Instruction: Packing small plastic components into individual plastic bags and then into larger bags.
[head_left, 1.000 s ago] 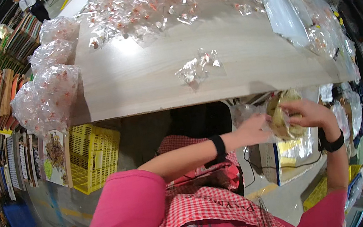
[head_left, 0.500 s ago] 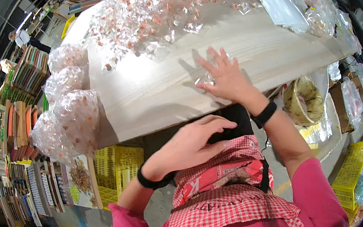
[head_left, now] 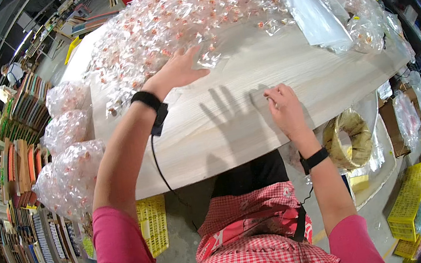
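A broad heap of small clear plastic packets (head_left: 153, 32) with orange-red bits inside covers the far side of the pale wood-grain table (head_left: 206, 137). My left hand (head_left: 180, 72) reaches over the near edge of this heap, its fingers stretched out and thumb apart. Close to it lies a loose packet (head_left: 209, 59). Over the table's right half, my right hand (head_left: 287, 111) has its fingers curled in a pinch. Whatever they may hold is hidden. Both wrists wear black bands; a cable hangs from the left one.
Large bulging clear bags (head_left: 71, 175) of packets line the table's left edge. Flat clear plastic bags (head_left: 318, 22) lie at the far right. Below the right edge stands a yellowish round container (head_left: 349, 139). Yellow crates (head_left: 411, 200) sit on the floor on both sides.
My left hand has moved from near my waist up and forward to the heap. My right hand, spread on the table before, has drawn back slightly and its fingers have curled closed.
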Motion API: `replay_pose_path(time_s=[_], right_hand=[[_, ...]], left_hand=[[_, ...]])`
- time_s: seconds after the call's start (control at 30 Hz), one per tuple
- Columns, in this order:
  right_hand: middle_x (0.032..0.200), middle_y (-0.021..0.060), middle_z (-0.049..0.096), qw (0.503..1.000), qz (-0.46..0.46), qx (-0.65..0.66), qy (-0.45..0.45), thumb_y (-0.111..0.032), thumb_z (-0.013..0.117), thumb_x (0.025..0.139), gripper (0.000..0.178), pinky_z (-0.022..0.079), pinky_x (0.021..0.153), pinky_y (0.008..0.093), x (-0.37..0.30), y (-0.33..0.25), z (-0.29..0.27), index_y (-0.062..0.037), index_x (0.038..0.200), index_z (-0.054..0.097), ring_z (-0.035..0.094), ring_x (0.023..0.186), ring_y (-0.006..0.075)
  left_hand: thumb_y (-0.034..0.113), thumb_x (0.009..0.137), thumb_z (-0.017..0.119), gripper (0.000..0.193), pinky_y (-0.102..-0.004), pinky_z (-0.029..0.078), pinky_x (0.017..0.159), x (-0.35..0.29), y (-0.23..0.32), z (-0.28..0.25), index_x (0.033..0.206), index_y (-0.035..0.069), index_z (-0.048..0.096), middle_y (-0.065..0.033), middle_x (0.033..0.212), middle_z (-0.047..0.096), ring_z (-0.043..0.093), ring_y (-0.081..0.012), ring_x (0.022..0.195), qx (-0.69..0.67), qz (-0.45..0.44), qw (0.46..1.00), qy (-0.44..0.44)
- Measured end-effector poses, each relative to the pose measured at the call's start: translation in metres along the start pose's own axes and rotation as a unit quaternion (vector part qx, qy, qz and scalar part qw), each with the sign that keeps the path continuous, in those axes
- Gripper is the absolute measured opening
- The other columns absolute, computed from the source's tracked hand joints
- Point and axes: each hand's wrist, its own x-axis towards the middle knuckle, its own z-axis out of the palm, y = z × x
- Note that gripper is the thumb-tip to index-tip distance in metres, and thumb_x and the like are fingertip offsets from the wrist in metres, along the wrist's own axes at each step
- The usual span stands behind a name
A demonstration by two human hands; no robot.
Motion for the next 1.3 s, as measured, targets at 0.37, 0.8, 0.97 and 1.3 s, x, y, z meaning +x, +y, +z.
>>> replay_pose_path(time_s=[0.37,0.8,0.97,1.3], right_hand=[[0.090,0.0066,0.055,0.999,0.007,0.033,0.016,-0.008,0.068,0.079,0.020,0.051,0.074,0.0392,0.004,-0.017,0.004,-0.0124,0.098,0.066,0.059,0.089,0.0254],[0.087,0.0084,0.056,0.995,0.042,0.067,0.064,-0.010,0.067,0.080,0.016,0.051,0.073,0.0383,0.005,-0.005,0.003,-0.0111,0.096,0.068,0.060,0.086,0.0259],[0.086,0.0108,0.059,0.961,0.151,0.187,0.133,-0.010,0.064,0.082,0.017,0.051,0.071,0.0378,0.000,0.005,0.002,-0.0099,0.098,0.067,0.063,0.080,0.0296],[0.086,0.0097,0.061,0.918,0.202,0.274,0.201,-0.007,0.062,0.085,0.020,0.049,0.069,0.0322,0.005,0.010,-0.005,-0.0046,0.103,0.068,0.061,0.077,0.0198]], left_hand=[[0.070,0.079,0.059,0.098,-0.0594,0.022,0.115,0.108,-0.072,0.087,0.155,0.019,0.025,-0.0224,0.160,0.012,0.016,-0.0471,0.145,0.011,-0.127,0.990,0.057],[0.059,0.094,0.048,0.069,-0.0663,0.026,0.110,0.051,0.019,0.110,0.148,0.017,0.038,-0.0156,0.157,0.026,0.015,-0.0520,0.142,0.160,0.043,0.986,0.029],[0.052,0.095,0.054,0.067,-0.0579,0.022,0.115,-0.013,0.080,0.106,0.147,0.011,0.040,-0.0214,0.154,0.029,0.017,-0.0516,0.142,0.135,0.132,0.982,-0.012],[0.053,0.091,0.057,0.064,-0.0669,0.029,0.108,-0.079,0.081,0.095,0.146,0.025,0.042,-0.0147,0.158,0.023,0.018,-0.0490,0.143,0.107,0.159,0.981,-0.002]])
